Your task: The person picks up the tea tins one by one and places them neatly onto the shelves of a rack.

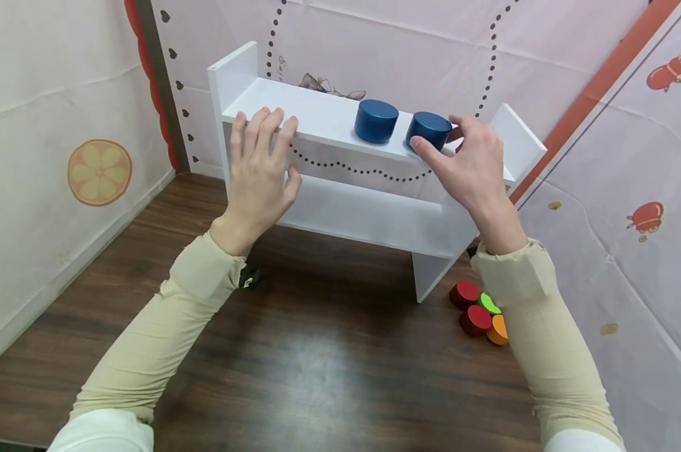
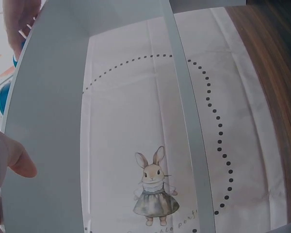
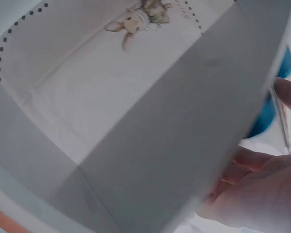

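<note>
On the top board of a white shelf (image 1: 317, 116) stand two dark blue cylinders, upright and side by side. My right hand (image 1: 472, 160) holds the right blue cylinder (image 1: 429, 130), thumb on its near side and fingers behind it. The left blue cylinder (image 1: 376, 121) stands a small gap away, untouched. My left hand (image 1: 261, 166) rests its extended fingers on the front edge of the top board, left of both cylinders. In the right wrist view the held cylinder (image 3: 263, 119) shows partly past the board's edge.
Two red cylinders (image 1: 476, 319), a green one (image 1: 489, 304) and an orange one (image 1: 498, 330) are grouped on the dark wooden table (image 1: 317, 364), by the right forearm. A lower shelf board (image 1: 368, 210) spans the unit. Printed cloth (image 1: 617, 188) hangs around the sides and back.
</note>
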Action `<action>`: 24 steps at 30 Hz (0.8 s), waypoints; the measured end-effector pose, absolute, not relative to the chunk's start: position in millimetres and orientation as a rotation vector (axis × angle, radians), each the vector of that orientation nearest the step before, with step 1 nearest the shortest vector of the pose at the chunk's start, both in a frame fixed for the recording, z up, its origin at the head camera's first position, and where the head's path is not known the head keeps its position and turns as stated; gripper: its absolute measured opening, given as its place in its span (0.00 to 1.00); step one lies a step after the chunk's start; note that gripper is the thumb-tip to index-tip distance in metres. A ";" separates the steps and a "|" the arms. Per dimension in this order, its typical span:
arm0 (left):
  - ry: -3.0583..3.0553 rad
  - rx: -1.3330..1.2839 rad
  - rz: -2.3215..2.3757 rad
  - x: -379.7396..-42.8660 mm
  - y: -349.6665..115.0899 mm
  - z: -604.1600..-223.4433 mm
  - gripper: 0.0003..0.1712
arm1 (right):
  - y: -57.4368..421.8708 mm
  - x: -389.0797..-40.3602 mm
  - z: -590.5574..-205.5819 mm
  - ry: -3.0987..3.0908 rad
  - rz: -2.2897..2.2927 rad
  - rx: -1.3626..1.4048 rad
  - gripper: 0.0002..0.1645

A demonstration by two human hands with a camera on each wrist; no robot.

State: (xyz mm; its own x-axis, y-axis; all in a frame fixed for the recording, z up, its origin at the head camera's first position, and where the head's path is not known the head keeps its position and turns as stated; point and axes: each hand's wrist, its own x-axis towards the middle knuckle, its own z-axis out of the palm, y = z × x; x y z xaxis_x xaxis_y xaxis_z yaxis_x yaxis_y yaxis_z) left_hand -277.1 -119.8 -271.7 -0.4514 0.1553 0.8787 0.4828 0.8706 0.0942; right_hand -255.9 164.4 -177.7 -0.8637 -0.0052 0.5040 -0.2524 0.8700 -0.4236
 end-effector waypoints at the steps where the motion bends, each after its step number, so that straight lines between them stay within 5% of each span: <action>1: -2.032 -0.465 -0.407 -277.0 -120.1 -271.6 0.34 | 164.7 -252.2 -177.7 -2.528 0.659 0.184 0.45; 11: -2.033 -0.459 -0.403 -276.9 -119.5 -271.4 0.34 | 182.8 -205.8 -216.7 -2.207 0.695 0.358 0.24; 24: -2.018 -0.387 -0.419 -278.0 -114.0 -273.5 0.36 | 258.3 -188.2 -324.6 -2.452 0.516 0.152 0.15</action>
State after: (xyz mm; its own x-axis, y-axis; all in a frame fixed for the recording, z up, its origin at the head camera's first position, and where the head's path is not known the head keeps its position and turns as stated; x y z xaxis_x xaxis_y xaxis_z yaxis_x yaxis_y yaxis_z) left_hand -278.0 -114.0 -273.5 -0.4511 0.0936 0.8876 0.4394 0.8889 0.1296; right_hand -188.2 258.3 -324.6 -0.8006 0.0142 0.5991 -0.2284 0.9171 -0.3269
